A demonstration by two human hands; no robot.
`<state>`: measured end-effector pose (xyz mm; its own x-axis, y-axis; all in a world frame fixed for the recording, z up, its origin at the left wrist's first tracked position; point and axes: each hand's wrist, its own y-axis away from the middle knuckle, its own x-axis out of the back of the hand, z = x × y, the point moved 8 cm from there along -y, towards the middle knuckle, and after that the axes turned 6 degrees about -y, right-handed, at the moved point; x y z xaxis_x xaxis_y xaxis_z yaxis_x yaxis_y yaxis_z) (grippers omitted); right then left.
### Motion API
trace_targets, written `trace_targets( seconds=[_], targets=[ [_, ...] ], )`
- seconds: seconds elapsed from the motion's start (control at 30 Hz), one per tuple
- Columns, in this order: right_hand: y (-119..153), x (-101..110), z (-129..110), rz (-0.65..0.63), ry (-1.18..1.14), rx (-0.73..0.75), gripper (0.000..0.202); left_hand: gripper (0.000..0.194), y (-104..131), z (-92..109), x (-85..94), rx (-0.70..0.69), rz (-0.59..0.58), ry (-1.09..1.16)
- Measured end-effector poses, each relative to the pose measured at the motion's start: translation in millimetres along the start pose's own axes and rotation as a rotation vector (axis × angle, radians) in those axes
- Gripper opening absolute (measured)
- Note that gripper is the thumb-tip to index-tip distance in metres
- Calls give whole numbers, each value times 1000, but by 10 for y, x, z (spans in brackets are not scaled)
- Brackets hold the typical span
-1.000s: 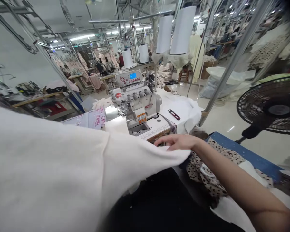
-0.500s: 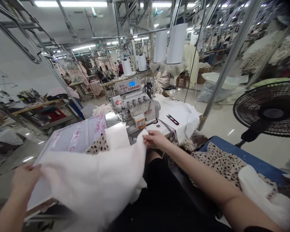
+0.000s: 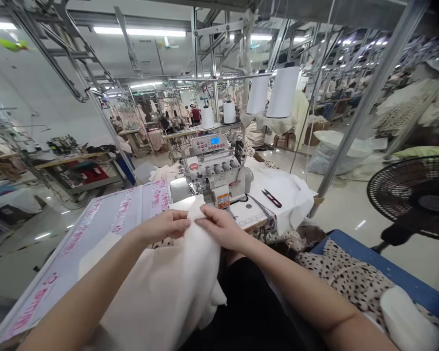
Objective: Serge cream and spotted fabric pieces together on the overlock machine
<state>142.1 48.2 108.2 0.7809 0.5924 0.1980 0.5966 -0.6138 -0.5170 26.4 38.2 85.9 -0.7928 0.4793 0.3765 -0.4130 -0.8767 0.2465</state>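
The left hand (image 3: pixel 168 225) and right hand (image 3: pixel 219 225) each pinch the cream cloth (image 3: pixel 190 273) just before the sewing machine (image 3: pixel 215 173) on the tabletop (image 3: pixel 106 219); edges should meet evenly, held taut.

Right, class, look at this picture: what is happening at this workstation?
A person sits at a sewing machine in a garment workshop. Both hands pinch the top edge of a cream fabric piece, the left hand and right hand meeting just in front of the machine. The cloth hangs down over the lap. Thread snips lie on white cloth right of the machine; spotted fabric is piled at the right.
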Motion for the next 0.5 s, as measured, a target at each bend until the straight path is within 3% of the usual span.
trace_targets(
  seconds=[0.17,0.27,0.37,0.43,0.5],
  targets=[
    [-106,-82,7,-25,-157,5,16,26,179,-27,238,-28,143,102],
    [-163,-144,-83,-12,-98,146,12,41,221,-51,209,-56,143,253],
    [-200,-173,-172,62,69,316,11,58,188,-152,104,32,92,300],
    [-221,-157,-134,144,110,338,10,51,195,-204,135,102,154,257],
    [-234,-149,3,197,2,268,13,42,267,-207,239,156,269,173]
  ],
)
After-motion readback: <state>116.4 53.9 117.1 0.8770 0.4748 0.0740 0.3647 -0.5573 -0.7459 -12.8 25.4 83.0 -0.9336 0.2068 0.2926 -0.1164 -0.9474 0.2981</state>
